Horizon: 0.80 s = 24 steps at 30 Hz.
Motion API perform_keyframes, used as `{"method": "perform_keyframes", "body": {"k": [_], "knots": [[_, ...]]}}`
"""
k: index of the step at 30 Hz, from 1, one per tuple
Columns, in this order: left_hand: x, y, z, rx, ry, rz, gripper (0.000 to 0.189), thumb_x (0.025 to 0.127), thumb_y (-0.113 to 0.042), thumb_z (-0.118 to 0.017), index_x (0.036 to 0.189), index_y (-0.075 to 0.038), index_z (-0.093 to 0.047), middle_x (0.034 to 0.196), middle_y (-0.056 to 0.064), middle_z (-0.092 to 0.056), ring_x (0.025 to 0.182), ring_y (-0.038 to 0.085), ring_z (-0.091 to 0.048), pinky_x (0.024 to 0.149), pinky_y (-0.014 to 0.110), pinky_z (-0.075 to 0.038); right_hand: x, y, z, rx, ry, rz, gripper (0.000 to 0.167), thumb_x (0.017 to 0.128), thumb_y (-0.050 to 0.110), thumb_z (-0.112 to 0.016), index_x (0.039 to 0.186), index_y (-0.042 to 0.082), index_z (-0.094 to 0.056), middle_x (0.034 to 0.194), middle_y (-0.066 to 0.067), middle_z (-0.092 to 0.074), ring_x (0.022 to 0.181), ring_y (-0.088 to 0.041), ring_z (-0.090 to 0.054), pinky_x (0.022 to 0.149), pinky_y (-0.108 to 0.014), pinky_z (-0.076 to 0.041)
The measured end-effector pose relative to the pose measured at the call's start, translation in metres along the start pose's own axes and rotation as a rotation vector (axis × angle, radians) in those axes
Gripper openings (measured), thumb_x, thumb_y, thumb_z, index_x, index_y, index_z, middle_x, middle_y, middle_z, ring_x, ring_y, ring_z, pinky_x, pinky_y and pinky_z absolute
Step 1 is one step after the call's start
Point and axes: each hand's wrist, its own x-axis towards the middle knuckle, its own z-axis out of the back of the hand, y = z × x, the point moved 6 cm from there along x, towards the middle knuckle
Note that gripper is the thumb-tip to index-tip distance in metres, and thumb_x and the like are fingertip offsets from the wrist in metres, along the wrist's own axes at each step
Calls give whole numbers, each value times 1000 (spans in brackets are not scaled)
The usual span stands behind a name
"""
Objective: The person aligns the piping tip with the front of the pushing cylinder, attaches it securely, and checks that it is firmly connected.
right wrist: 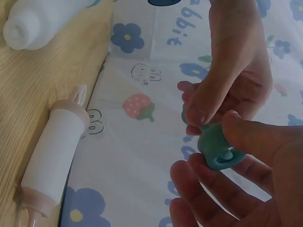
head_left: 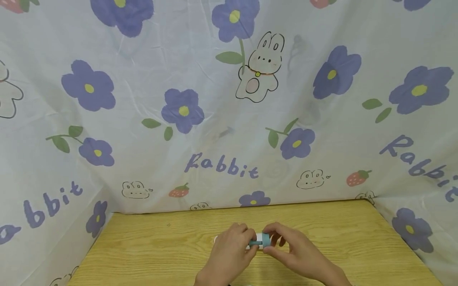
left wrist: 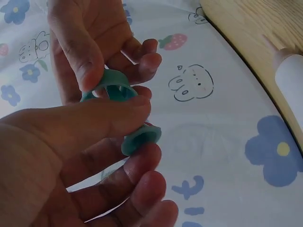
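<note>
A small teal plastic piece [head_left: 266,240] is held between both hands, its wide cap-like end to the right and a thin stem to the left. The left hand [head_left: 230,252] pinches the stem between thumb and forefinger. In the left wrist view a small flared disc [left wrist: 142,138] sticks out past those fingers. The right hand [head_left: 300,254] grips the wide end, thumb on one side and fingers on the other. In the right wrist view the hollow cap [right wrist: 215,149] shows a small nub inside. Part of the stem is hidden by the left fingers.
A white cylinder with beige ends [right wrist: 54,153] lies on the wooden table [head_left: 161,238]. Close to it is a translucent white bottle [right wrist: 42,23]. At the top of the right wrist view, a dark teal edge [right wrist: 163,2] shows. A printed rabbit-and-flower cloth [head_left: 143,79] surrounds the table.
</note>
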Motion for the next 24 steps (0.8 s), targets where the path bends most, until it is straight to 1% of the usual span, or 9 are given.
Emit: {"method": "perform_keyframes", "body": {"k": [3, 7, 9, 13, 16, 19, 20, 22, 24], "knots": [[0, -1, -2, -68, 17, -5, 6, 88, -17, -76, 90, -15, -71, 81, -9, -61, 73, -1, -50, 60, 14, -43, 0, 1, -3, 7, 17, 26, 25, 97, 31, -64, 121, 26, -58, 99, 13, -66, 83, -2, -60, 68, -24, -51], [1, -2, -4, -292, 62, 4, 16, 90, -9, -71, 102, -16, -61, 90, -9, -66, 78, -3, -57, 67, 15, -48, 0, 1, -5, 40, 13, 37, 26, 97, 30, -64, 122, 28, -56, 102, 12, -66, 86, -2, -62, 73, -24, -53], [1, -3, -5, -399, 91, 8, 21, 91, -7, -67, 104, -18, -54, 92, -9, -67, 80, -4, -58, 70, 16, -50, 0, 0, -5, 58, 15, 32, 26, 98, 28, -64, 123, 28, -56, 102, 12, -66, 86, -2, -62, 74, -24, -54], [0, -5, -5, -493, 142, -28, 20, 95, -10, -62, 109, -20, -52, 96, -10, -67, 83, -4, -59, 74, 18, -52, -1, -2, -5, 71, 29, 45, 26, 98, 26, -63, 123, 27, -55, 102, 11, -65, 85, -3, -62, 74, -24, -54], [-2, -3, -3, -475, 194, -54, 17, 101, -23, -59, 117, -24, -52, 102, -11, -65, 87, -3, -60, 75, 18, -52, -1, -3, -2, 66, 31, 43, 27, 98, 27, -64, 123, 27, -56, 104, 11, -65, 86, -3, -62, 76, -25, -54], [-8, 8, -1, -420, 306, -13, 25, 100, -38, -60, 121, -26, -54, 107, -12, -62, 91, -2, -59, 75, 20, -51, -2, -4, 5, 51, 30, 14, 29, 97, 30, -65, 124, 26, -56, 106, 9, -66, 89, -4, -62, 78, -26, -54], [-11, 13, -2, -375, 354, 18, 28, 98, -42, -61, 121, -27, -56, 107, -13, -62, 89, -2, -58, 74, 21, -51, -2, -5, 7, 50, 34, -5, 30, 97, 31, -65, 125, 25, -56, 107, 8, -66, 90, -4, -62, 79, -25, -54], [-21, 27, -13, -290, 480, 121, 30, 95, -44, -65, 118, -25, -60, 104, -13, -63, 86, 0, -57, 72, 24, -50, -3, -7, 11, 53, 44, -42, 31, 97, 31, -65, 125, 24, -56, 107, 5, -67, 90, -4, -62, 79, -26, -54], [-35, 46, -36, -185, 626, 224, 29, 92, -45, -68, 114, -27, -63, 100, -13, -63, 83, 2, -57, 74, 29, -51, -4, -9, 14, 63, 62, -75, 31, 97, 33, -65, 125, 23, -56, 107, 1, -68, 90, -4, -62, 79, -26, -53]]}}
